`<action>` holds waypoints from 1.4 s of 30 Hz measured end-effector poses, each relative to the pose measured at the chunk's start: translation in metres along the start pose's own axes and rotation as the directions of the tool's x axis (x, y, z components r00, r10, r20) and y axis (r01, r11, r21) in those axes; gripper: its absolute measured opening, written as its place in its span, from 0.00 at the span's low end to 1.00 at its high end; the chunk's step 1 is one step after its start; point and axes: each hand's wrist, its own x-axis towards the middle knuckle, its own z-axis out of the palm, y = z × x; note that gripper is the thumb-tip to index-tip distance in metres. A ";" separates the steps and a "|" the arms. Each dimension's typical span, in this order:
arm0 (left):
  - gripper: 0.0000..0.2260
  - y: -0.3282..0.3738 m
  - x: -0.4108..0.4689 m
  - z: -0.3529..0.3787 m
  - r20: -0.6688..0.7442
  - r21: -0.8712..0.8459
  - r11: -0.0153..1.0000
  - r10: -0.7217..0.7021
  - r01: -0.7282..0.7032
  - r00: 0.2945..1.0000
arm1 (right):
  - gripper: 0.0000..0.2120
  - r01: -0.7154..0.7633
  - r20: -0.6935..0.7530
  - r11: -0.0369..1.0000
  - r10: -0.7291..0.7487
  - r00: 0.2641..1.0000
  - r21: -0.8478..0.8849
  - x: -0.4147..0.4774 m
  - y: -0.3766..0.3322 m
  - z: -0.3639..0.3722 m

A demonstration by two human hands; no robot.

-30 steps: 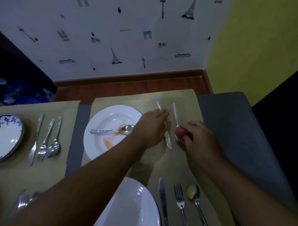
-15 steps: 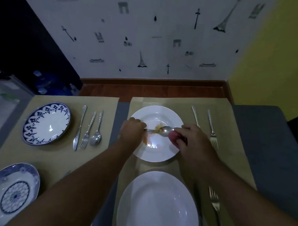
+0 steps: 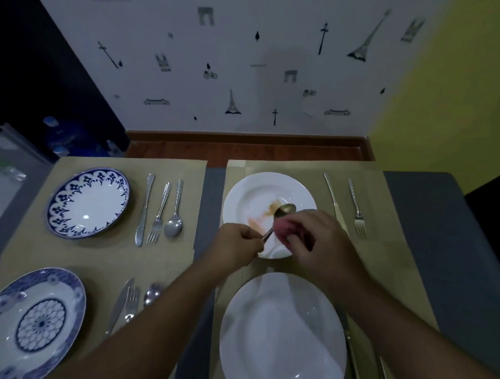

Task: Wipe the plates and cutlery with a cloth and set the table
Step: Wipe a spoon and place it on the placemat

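The far white plate (image 3: 243,195), smeared orange, sits on its mat, not yet wiped. Over it my left hand (image 3: 234,248) curls round the handle end, and my right hand (image 3: 317,238) bunches the pink cloth (image 3: 282,229) against the spoon (image 3: 284,210), just below its bowl. I judge this the spoon-wiping step. Next I should wrap the cloth round the bowl and rub.

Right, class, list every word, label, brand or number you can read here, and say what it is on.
No text is readable.
Wallpaper: drawings only; two faint smudges, possibly lettering, are too blurred.
Bottles at far left: any labels too dark and small.
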 end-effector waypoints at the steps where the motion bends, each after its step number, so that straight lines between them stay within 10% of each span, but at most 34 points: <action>1: 0.07 -0.001 -0.010 0.004 -0.004 -0.045 0.999 -0.008 0.008 1.000 | 0.13 0.055 0.007 0.998 -0.054 0.998 -0.017 -0.004 -0.004 0.005; 14: 0.08 -0.012 -0.062 0.031 -0.166 -0.385 0.923 -0.098 0.027 0.981 | 0.12 0.214 0.124 0.970 -0.200 0.972 -0.112 -0.002 -0.006 0.022; 25: 0.10 -0.021 -0.065 0.033 -0.191 -0.429 0.898 -0.195 0.097 0.962 | 0.14 -0.093 -0.029 0.995 0.092 0.995 -0.020 0.028 0.008 -0.001; 42: 0.12 -0.015 -0.059 0.046 -0.149 -0.513 0.858 -0.080 -0.008 0.986 | 0.17 0.268 0.138 0.953 -0.250 0.958 -0.139 -0.020 -0.010 0.017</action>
